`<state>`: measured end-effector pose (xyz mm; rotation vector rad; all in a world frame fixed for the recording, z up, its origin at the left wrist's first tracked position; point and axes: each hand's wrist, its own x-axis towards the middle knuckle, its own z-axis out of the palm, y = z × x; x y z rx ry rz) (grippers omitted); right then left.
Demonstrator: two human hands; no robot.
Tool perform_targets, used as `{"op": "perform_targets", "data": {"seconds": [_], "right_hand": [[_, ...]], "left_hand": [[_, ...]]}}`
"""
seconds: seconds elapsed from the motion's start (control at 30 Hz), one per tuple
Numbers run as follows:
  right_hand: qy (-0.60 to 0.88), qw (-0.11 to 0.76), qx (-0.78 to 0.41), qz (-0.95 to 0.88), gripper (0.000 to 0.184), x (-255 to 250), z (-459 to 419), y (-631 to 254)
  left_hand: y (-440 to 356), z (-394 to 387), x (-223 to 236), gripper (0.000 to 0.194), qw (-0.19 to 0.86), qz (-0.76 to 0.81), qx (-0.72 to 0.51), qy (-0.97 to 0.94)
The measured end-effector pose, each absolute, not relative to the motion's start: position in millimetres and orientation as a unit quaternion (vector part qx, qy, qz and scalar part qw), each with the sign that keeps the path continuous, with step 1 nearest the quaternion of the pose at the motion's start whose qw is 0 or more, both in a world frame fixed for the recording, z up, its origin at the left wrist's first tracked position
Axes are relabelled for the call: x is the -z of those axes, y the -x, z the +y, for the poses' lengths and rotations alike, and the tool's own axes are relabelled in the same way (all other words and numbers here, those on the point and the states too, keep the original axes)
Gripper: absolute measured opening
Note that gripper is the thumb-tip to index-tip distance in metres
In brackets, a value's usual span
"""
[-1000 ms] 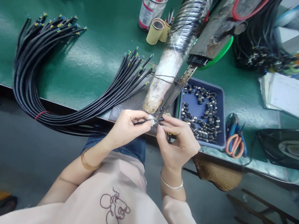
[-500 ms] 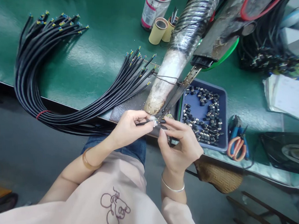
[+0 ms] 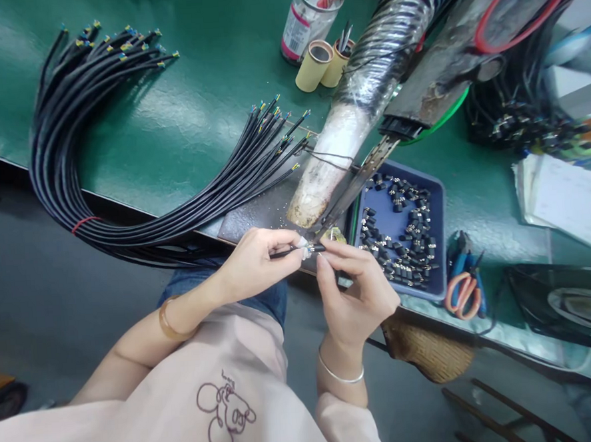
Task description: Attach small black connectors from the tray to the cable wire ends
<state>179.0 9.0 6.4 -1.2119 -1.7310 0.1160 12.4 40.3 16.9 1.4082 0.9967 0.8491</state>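
Observation:
My left hand [image 3: 260, 262] pinches a black cable [image 3: 279, 253] near its stripped end, with a bit of white on the fingertips. Facing it, my right hand [image 3: 358, 285] holds a small black connector [image 3: 319, 247] between thumb and fingers, its other fingers curled. Cable end and connector meet between the hands; the exact contact is too small to make out. Just above them is the tip of a mounted soldering iron [image 3: 343, 201]. A bundle of black cables [image 3: 175, 218] with coloured wire ends curves over the bench edge at the left.
A white-wrapped duct [image 3: 325, 154] slants down beside the iron. Right of it, a blue tray [image 3: 443, 238] holds many small black connectors. Pliers [image 3: 464, 287], papers [image 3: 572, 197] and a dark fan-like box [image 3: 575, 304] lie further right. Cardboard tubes [image 3: 311, 73] and a plastic jar [image 3: 296, 31] stand behind.
Both hands have come down slightly from the iron's tip, drawing the cable end and connector a little towards me. The view has shifted slightly.

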Motion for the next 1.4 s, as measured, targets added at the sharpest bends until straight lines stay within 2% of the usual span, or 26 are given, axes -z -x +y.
{"op": "perform_targets", "data": {"seconds": [0.2, 0.6, 0.9, 1.2, 1.4], "right_hand": [[0.513, 0.501, -0.066, -0.694, 0.014, -3.7, 7.9, -178.9], [0.506, 0.503, -0.017, -0.701, 0.012, -8.8, 19.5, -173.0], [0.506, 0.517, -0.056, -0.688, 0.013, -3.1, 17.9, -176.7], [0.472, 0.495, 0.003, -0.729, 0.018, -5.3, 13.8, -181.2], [0.531, 0.525, -0.081, -0.66, 0.013, -6.8, -1.0, -186.1]], "left_hand": [[-14.3, 35.3, -13.7, 0.016, 0.543, 0.438, -0.402, -0.594], [-20.3, 37.1, -8.2, 0.02, 0.511, 0.434, -0.46, -0.582], [-18.1, 38.8, -6.5, 0.023, 0.543, 0.435, -0.434, -0.573], [-14.2, 37.7, -11.6, 0.022, 0.596, 0.424, -0.397, -0.555], [-12.5, 35.8, -16.6, 0.024, 0.617, 0.41, -0.373, -0.558]]}}
